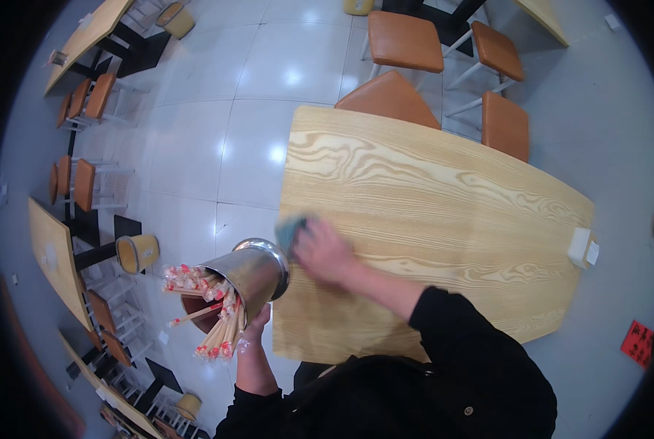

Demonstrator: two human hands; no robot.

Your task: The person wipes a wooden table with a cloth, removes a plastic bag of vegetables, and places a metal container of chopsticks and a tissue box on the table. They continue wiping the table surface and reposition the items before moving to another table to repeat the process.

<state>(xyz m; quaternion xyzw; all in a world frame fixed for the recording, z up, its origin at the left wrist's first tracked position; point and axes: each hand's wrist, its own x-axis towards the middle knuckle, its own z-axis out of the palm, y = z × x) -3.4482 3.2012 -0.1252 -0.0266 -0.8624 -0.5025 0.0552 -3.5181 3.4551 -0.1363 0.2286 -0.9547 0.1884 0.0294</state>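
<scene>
A shiny metal canister (252,272), tilted with its mouth toward the lower left, is held off the table's left edge. My left hand (257,326) grips it from below, most of its fingers hidden behind it. Plastic-wrapped chopsticks (224,329) with red-and-white ends stick out of the mouth. On the tabletop beside the canister's flared base, my right hand (325,254) is closed on a blue-green cloth (290,230), both smeared by motion. The wood-grain table (429,212) lies under my right forearm.
A small white box (580,246) stands at the table's far right end. Brown stools (404,40) sit beyond the far edge, one of them (389,99) partly under the tabletop. To the left, across the tiled floor, are other tables (56,256), stools and a yellow bin (138,253).
</scene>
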